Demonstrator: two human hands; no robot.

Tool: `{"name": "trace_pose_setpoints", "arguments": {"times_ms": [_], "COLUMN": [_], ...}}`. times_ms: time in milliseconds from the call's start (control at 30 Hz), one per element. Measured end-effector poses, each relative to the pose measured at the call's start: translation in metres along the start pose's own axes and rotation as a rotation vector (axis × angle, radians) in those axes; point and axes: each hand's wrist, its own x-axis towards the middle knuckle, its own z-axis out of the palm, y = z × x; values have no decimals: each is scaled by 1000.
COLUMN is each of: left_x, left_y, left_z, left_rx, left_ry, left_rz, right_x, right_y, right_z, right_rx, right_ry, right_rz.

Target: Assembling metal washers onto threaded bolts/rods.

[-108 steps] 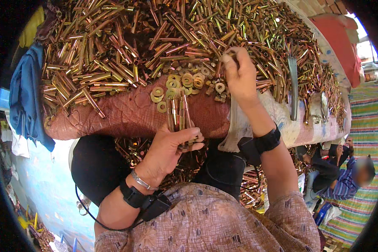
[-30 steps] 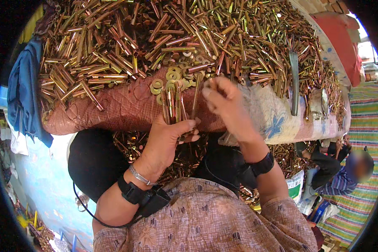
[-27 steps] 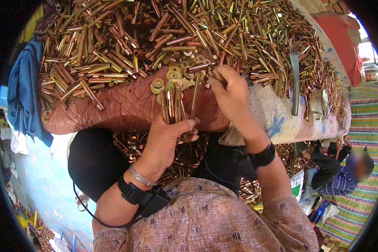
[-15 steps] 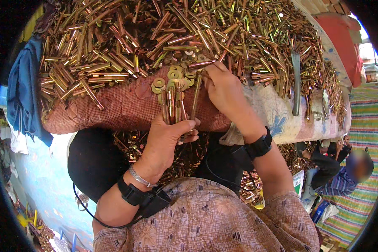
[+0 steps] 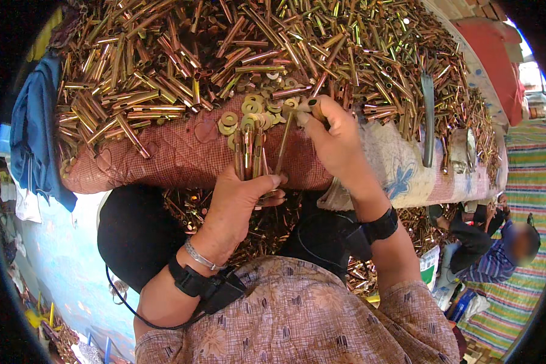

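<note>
My left hand [image 5: 239,197] is closed around several shiny gold-coloured metal tubes [image 5: 247,155] standing upright in a bundle. Between its thumb and fingers a long thin metal rod [image 5: 285,142] leans up toward the right. At the rod's upper end, my right hand [image 5: 338,136] has its thumb and fingers drawn together; a round, dark-holed metal end shows by the fingertips, but I cannot make out exactly what they grip. Flat brass-coloured washers [image 5: 252,106] lie in a loose pile just beyond the bundle, on the red checked padded cloth [image 5: 176,145].
A large heap of metal tubes [image 5: 261,36] covers the far surface. On its right lies a grey fork-like tool [image 5: 428,121], near a pale flowered cloth [image 5: 400,164]. Blue cloth [image 5: 36,121] hangs at left. Another person [image 5: 497,255] sits at far right. More metal pieces lie below my hands.
My right hand has shifted slightly right and down from the tubes beyond the rod, its fingers now closer to the rod's top. The left hand keeps its bundle and rod nearly still.
</note>
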Motion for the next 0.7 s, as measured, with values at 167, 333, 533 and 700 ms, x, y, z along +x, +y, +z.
{"name": "trace_pose_setpoints", "arguments": {"times_ms": [167, 333, 533, 700], "left_x": [-2, -2, -4, -7], "left_y": [1, 4, 8, 11], "left_z": [0, -1, -1, -4], "left_rx": [83, 82, 120, 173], "left_ry": [-16, -42, -85, -126], "left_rz": [7, -56, -99, -133], "right_x": [-6, -19, -25, -34], "right_y": [1, -2, -15, -7], "right_z": [-2, -5, -11, -13], "right_rx": [-375, -314, -359, -446], "right_ry": [113, 82, 56, 31], "right_rz": [-515, -291, -262, -425]}}
